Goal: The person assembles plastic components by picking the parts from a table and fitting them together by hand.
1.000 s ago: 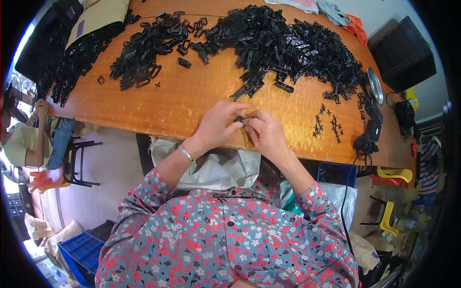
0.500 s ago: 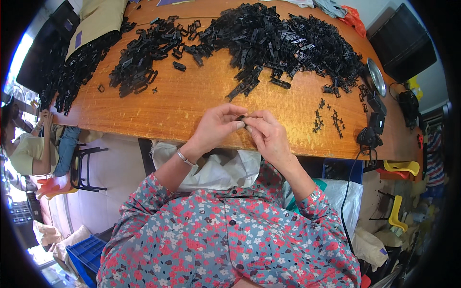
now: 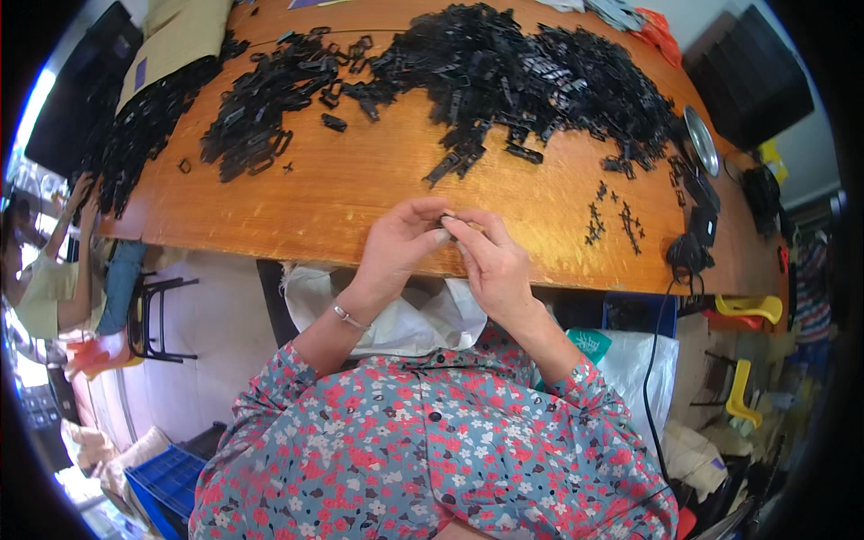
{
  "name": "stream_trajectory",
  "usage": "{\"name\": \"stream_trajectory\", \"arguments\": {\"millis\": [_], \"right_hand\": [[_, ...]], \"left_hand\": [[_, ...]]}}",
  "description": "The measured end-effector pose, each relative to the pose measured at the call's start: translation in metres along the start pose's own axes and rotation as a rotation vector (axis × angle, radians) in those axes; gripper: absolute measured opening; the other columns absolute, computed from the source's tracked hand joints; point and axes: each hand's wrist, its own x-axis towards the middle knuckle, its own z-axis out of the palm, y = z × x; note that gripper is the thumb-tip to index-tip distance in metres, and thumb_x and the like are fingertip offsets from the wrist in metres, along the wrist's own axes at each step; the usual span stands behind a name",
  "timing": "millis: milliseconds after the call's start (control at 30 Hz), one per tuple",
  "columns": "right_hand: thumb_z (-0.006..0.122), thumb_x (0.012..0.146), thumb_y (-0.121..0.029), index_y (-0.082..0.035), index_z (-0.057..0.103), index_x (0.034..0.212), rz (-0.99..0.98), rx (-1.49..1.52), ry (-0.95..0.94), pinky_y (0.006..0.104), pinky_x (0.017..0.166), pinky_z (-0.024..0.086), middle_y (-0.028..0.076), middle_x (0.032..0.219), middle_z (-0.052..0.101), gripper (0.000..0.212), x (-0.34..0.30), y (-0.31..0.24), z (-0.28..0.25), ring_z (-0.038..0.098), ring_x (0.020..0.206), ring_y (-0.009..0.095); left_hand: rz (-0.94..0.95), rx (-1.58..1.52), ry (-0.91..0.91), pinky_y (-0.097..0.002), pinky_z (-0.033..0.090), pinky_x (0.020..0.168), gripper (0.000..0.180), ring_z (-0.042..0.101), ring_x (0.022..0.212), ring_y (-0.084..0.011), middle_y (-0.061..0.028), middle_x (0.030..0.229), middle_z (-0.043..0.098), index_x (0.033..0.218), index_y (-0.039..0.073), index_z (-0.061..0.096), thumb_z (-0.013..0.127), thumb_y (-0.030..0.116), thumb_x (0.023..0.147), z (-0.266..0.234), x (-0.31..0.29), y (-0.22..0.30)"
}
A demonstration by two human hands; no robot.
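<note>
There are one left hand (image 3: pixel 396 247) and one right hand (image 3: pixel 500 268); one dark part (image 3: pixel 444 221) is between them; there is one bracelet (image 3: pixel 346 316); one table (image 3: pixel 378 166) bears three black heaps (image 3: pixel 522 81), their pieces too many to count, one lone cross (image 3: pixel 288 167) leftward, more crosses (image 3: pixel 627 220) rightward, too small to count, one loose ring (image 3: pixel 184 166), one brown bag (image 3: pixel 187 40) and one metal dish (image 3: pixel 701 141); one co-worker (image 3: pixel 54 292) shows.

Illegible white characters (image 3: pixel 591 341) mark a green patch (image 3: pixel 578 335) on a plastic bag (image 3: pixel 637 382).
</note>
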Motion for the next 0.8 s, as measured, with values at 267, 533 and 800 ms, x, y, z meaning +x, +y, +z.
{"name": "stream_trajectory", "arguments": {"millis": [267,533,800], "right_hand": [[0.069,0.086,0.006,-0.007,0.076,0.112,0.117,0.137,0.068,0.0406,0.071,0.058,0.013,0.105,0.068,0.03,-0.01,-0.004,0.007,0.072,0.086,0.032],[0.076,0.086,0.001,-0.002,0.07,0.104,0.426,0.31,0.009,0.0376,0.069,0.057,0.011,0.098,0.068,0.019,-0.023,-0.008,-0.006,0.072,0.082,0.025],[0.078,0.092,-0.005,0.0,0.064,0.105,0.793,0.689,-0.141,0.0333,0.057,0.053,0.012,0.082,0.07,0.02,-0.03,0.001,-0.004,0.067,0.063,0.017]], "left_hand": [[-0.091,-0.046,0.035,-0.0325,0.054,0.104,0.047,0.064,0.119,-0.0192,-0.0115,0.128,0.065,0.139,-0.002,0.054,0.069,-0.006,0.095,-0.003,-0.012,-0.001],[-0.081,0.057,0.055,-0.0313,0.054,0.101,0.038,0.065,0.114,-0.0186,-0.0124,0.122,0.068,0.134,-0.004,0.056,0.068,-0.004,0.098,0.014,-0.024,-0.009],[0.062,0.286,0.016,-0.0305,0.055,0.098,0.029,0.065,0.11,-0.0158,-0.0109,0.118,0.069,0.127,-0.004,0.061,0.068,-0.001,0.099,0.025,-0.025,-0.006]]}}
